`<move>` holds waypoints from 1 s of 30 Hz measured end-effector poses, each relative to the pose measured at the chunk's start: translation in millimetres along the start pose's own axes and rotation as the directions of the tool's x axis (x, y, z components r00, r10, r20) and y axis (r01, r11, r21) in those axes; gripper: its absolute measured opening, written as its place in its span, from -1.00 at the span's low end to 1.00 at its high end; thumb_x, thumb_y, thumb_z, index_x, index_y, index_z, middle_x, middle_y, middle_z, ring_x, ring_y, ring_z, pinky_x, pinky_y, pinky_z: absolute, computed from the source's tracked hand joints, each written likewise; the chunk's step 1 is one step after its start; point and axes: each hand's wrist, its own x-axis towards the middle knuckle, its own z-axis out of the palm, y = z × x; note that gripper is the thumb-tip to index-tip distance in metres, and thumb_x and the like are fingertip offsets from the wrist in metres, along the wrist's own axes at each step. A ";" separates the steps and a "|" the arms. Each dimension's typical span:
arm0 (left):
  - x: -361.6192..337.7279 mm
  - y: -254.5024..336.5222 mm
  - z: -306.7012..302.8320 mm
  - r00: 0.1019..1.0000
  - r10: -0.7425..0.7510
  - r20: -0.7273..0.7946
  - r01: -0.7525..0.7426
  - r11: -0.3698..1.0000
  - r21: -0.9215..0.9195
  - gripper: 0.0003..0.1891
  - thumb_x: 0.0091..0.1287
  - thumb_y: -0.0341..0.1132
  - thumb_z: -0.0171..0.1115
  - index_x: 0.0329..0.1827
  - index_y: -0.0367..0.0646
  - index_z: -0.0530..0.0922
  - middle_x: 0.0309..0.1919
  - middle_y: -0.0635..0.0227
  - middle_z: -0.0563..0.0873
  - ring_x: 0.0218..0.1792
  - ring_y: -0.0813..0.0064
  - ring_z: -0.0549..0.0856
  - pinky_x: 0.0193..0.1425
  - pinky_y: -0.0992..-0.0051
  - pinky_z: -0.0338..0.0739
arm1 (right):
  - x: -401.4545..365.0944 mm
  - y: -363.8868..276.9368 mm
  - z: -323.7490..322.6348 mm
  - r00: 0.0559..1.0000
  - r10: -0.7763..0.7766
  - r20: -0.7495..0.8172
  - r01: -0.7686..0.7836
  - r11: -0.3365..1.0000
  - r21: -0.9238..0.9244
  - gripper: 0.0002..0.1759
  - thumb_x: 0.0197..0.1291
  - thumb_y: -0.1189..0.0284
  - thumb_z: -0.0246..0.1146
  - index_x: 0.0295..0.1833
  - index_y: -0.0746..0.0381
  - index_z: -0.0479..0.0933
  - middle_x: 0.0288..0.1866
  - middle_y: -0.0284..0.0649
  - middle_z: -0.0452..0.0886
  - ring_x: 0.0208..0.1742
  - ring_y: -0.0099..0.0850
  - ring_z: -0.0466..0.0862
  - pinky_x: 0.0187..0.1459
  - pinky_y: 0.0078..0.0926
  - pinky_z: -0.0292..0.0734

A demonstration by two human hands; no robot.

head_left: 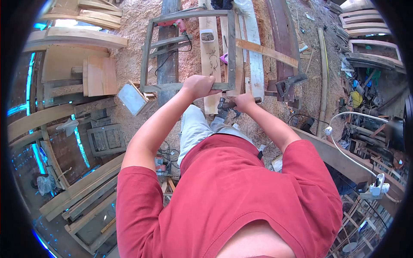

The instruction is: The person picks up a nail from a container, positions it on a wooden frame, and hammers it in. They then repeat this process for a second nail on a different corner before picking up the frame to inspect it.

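Note:
My left hand (199, 87) is closed on the near rail of a grey wooden frame (147, 56), close to its near right corner. The frame is rectangular, with an open middle, and lies across the boards. My right hand (245, 102) is wrapped round the handle of a hammer (228, 104), whose dark head (221, 103) is just beside the frame's near right corner. Inside the frame's outline, a small white container (207, 36) stands on a light plank (211, 60), and a red power tool (174, 24) lies at the far left.
A handsaw (292, 84) lies to the right on dark timber (284, 38). A white-topped box (133, 99) stands at the left. Sawdust covers the floor (316, 64). A white cable with a power strip (377, 187) runs along the right. Stacked wood (81, 38) lines the left.

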 end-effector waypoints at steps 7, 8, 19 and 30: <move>-5.3 -1.0 10.0 0.999 0.022 -0.029 -0.022 1.000 0.015 -0.34 0.48 0.38 0.24 -0.17 -0.18 0.60 -0.46 0.03 0.78 -0.36 -0.10 0.84 -0.30 -0.04 0.70 | -73.2 29.6 65.3 0.936 0.348 0.048 -0.314 0.767 0.559 -0.39 0.43 -0.18 0.30 -0.04 0.20 0.80 -0.16 -0.04 0.85 -0.08 -0.08 0.85 0.03 -0.04 0.73; -5.5 -2.2 12.2 0.999 0.030 -0.036 -0.029 0.999 0.014 -0.34 0.48 0.38 0.25 -0.17 -0.18 0.60 -0.47 0.03 0.78 -0.36 -0.09 0.84 -0.30 -0.04 0.70 | -91.7 33.9 64.2 0.922 0.378 0.086 -0.345 0.700 0.625 -0.37 0.46 -0.19 0.29 -0.06 0.23 0.78 -0.23 -0.06 0.83 -0.17 -0.14 0.84 -0.04 -0.08 0.72; -10.3 6.8 5.7 1.000 0.015 -0.006 -0.014 1.000 0.016 -0.35 0.47 0.37 0.27 -0.14 -0.17 0.61 -0.43 0.02 0.80 -0.31 -0.11 0.85 -0.24 -0.07 0.71 | -216.0 -42.5 -78.9 0.912 0.404 -0.065 0.138 -0.156 0.978 -0.45 0.73 -0.06 0.08 -0.25 0.15 0.51 -0.56 -0.49 0.41 -0.66 -0.68 0.34 -0.61 -0.61 0.21; -5.3 6.1 2.8 0.999 -0.009 0.052 0.009 1.000 -0.010 -0.32 0.48 0.39 0.23 -0.07 -0.19 0.65 -0.33 -0.02 0.83 -0.23 -0.15 0.85 -0.14 -0.09 0.71 | -184.2 -59.8 -63.4 0.872 0.434 -0.226 0.128 0.244 0.961 -0.41 0.70 0.00 0.16 -0.33 0.24 0.57 -0.52 -0.43 0.48 -0.46 -0.63 0.43 -0.41 -0.47 0.35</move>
